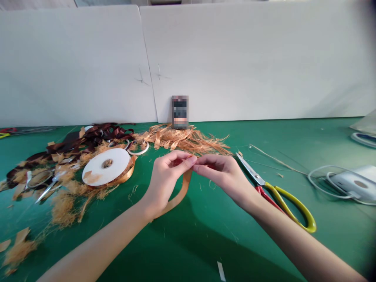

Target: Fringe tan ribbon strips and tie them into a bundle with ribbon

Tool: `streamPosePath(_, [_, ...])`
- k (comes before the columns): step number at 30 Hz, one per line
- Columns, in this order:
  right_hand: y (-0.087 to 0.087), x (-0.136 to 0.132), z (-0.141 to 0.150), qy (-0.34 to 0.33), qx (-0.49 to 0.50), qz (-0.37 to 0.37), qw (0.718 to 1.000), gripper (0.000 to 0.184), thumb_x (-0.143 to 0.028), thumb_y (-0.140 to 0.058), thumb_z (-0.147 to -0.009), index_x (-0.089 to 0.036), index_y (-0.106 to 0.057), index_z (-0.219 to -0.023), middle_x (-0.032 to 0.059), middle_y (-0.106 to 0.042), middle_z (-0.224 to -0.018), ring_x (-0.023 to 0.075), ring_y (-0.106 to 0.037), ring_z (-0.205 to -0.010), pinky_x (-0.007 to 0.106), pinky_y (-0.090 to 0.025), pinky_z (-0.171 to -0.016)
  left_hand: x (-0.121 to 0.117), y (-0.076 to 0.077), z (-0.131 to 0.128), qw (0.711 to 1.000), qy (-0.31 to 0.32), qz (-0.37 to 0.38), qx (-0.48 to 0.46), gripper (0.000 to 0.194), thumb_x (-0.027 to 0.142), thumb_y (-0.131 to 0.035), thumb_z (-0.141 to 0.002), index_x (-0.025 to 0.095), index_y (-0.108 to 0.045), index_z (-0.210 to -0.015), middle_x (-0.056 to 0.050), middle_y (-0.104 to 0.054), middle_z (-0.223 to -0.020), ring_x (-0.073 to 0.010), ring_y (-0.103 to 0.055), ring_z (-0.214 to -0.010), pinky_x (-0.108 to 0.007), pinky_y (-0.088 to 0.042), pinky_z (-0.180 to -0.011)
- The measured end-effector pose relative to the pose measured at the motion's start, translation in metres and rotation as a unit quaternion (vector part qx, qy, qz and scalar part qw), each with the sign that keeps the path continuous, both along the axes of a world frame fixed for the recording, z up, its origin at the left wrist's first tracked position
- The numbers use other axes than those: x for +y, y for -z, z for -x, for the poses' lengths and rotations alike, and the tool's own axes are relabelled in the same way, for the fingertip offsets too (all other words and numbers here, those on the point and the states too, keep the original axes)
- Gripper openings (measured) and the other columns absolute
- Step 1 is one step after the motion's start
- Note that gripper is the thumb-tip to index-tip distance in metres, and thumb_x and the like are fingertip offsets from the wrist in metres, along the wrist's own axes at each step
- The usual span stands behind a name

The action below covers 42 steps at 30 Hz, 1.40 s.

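A tan satin ribbon is pinched between my two hands, its free part curving down and left behind my left wrist. My left hand closes thumb and forefinger on the ribbon's end. Thumb to fingers, my right hand grips the same end, its fingertips touching those of the left. What the fingertips cover of the ribbon is hidden. Just beyond them lies a bundle of frayed tan ribbon strips. Left of my hands rests a white ribbon spool with tan ribbon on it.
Large scissors with red and yellow handles lie right of my right hand. Dark brown ribbon, small scissors and tan frayed threads clutter the left. A white device with a cable sits far right. A white panel stands behind.
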State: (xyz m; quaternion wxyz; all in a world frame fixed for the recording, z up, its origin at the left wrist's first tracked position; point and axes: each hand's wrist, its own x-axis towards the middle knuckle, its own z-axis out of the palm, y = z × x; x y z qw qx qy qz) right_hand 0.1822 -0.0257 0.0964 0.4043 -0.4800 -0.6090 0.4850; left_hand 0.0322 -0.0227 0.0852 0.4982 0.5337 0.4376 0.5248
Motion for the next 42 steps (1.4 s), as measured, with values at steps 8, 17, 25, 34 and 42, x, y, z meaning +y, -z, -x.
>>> streamPosePath(8, [-0.001,0.009,-0.001,-0.036,0.014,-0.04,0.998,0.02,-0.036,-0.069,-0.076,-0.017,-0.073,-0.076,0.0031,-0.069,-0.073,0.0187,-0.062,-0.078,0.03,-0.047,-0.069,0.005,0.001,0.006,0.998,-0.019,0.027,-0.06,0.011,0.028,-0.074,-0.071,0.019,-0.074,-0.077,-0.005,-0.074,-0.082,-0.0193,-0.067,-0.085,-0.033,-0.054,-0.078])
streamPosePath(17, [-0.001,0.014,-0.003,0.007,0.123,0.005,0.992,0.007,-0.027,-0.078,-0.066,-0.022,-0.073,-0.065,0.0001,-0.072,-0.074,0.0149,-0.065,-0.076,0.028,-0.048,-0.075,0.019,-0.001,0.025,0.991,-0.124,-0.014,-0.046,0.014,0.034,-0.069,-0.078,0.021,-0.073,-0.079,-0.004,-0.073,-0.093,-0.0127,-0.062,-0.079,-0.026,-0.05,-0.072])
streamPosePath(25, [-0.005,0.016,-0.004,-0.026,0.115,0.03,0.993,0.008,-0.026,-0.076,-0.068,-0.019,-0.071,-0.067,-0.0013,-0.069,-0.071,0.0116,-0.063,-0.073,0.025,-0.047,-0.074,0.01,-0.009,0.017,1.0,0.02,0.023,0.003,0.011,0.029,-0.074,-0.071,0.021,-0.075,-0.078,-0.003,-0.074,-0.083,-0.0172,-0.066,-0.081,-0.03,-0.052,-0.078])
streamPosePath(34, [-0.005,0.018,0.003,0.01,0.184,0.011,0.983,0.029,-0.023,-0.078,-0.067,-0.018,-0.057,-0.087,-0.0028,-0.065,-0.068,0.0087,-0.061,-0.066,0.022,-0.047,-0.065,0.006,-0.007,0.015,1.0,-0.014,0.021,0.013,0.009,0.031,-0.072,-0.074,0.022,-0.074,-0.076,0.0,-0.073,-0.083,-0.0147,-0.064,-0.085,-0.024,-0.049,-0.079])
streamPosePath(42, [-0.004,0.018,0.003,0.009,0.225,0.025,0.974,0.028,-0.014,-0.074,-0.067,-0.017,-0.055,-0.088,-0.0029,-0.065,-0.074,0.0078,-0.061,-0.07,0.022,-0.049,-0.069,0.003,-0.006,0.01,0.999,0.011,0.043,-0.005,0.008,0.028,-0.071,-0.076,0.02,-0.073,-0.078,0.0,-0.072,-0.083,-0.0138,-0.064,-0.085,-0.023,-0.048,-0.08])
